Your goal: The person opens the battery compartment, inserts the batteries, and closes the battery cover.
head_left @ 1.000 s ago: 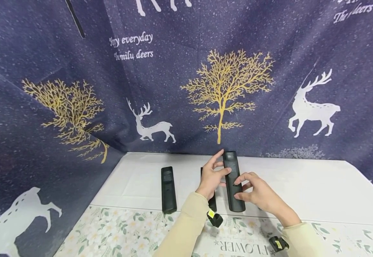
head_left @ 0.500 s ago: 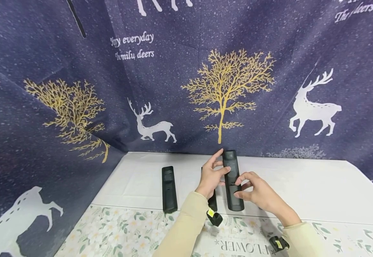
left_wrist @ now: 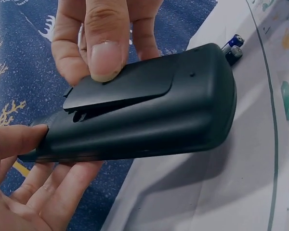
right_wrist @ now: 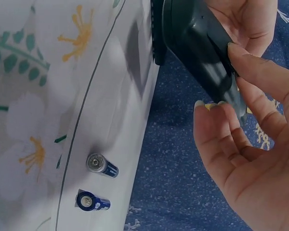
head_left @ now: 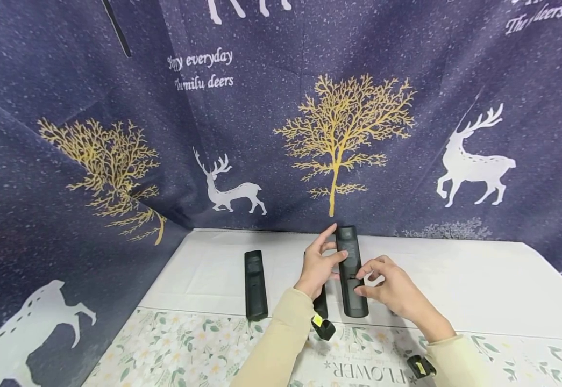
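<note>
Black remote control (head_left: pixel 347 266), back upward, held above the white table (head_left: pixel 203 269). Battery cover (left_wrist: pixel 139 83) raised at one edge, pinched between thumb and index finger of the right hand (head_left: pixel 391 285). Left hand (head_left: pixel 315 269) curled around the remote's farther half, thumb on its back. Beyond: second remote (head_left: pixel 320 307) partly hidden, third remote (head_left: pixel 255 285) farther left, two batteries (right_wrist: pixel 103 165) (right_wrist: pixel 94 201).

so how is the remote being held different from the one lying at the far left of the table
The held remote is gripped by the left hand, while the far-left remote lies untouched on the table. The held remote's battery cover is lifted at one end, with the right hand pinching it; no raised cover shows on the far-left remote. Both are dark, long and slim.
</note>
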The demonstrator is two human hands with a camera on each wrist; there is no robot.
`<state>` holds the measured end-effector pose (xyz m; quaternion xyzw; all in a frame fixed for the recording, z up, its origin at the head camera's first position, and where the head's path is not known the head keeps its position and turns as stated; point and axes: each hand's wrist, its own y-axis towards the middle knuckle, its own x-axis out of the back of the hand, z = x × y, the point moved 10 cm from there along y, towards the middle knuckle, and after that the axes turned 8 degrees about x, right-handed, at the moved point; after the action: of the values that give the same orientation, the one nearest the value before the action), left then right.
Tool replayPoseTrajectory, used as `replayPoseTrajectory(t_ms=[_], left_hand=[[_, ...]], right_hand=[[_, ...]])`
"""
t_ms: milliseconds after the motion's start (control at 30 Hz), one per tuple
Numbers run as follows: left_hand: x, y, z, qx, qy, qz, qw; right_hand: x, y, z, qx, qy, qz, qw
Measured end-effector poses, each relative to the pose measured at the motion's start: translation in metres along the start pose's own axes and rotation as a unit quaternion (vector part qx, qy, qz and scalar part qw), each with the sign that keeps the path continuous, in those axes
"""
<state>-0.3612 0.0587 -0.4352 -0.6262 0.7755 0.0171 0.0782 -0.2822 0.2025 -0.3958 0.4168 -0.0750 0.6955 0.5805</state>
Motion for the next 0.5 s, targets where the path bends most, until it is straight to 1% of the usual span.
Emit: replayPoseTrajectory(t_ms=[100,200,333,500], left_hand=[[0.0,0.001,0.0,-0.001,0.0,0.0,1.0],[0.001,0.001,0.001,-0.001,0.001,0.0,1.0],[0.002,0.002,0.001,-0.004,0.002,-0.002,1.0],[0.003,0.002,0.0,-0.005,0.006,-0.007,0.9999]], right_hand=[[0.0,0.0,0.0,-0.007,-0.001,0.003,1.0],[-0.001,-0.001,0.0,-0.017,0.021,0.014,0.9995],[-0.005,-0.002,0.002,-0.027,0.07,0.035,0.9966],[-0.011,-0.001,0.004,-0.021,0.142,0.051,0.9884]])
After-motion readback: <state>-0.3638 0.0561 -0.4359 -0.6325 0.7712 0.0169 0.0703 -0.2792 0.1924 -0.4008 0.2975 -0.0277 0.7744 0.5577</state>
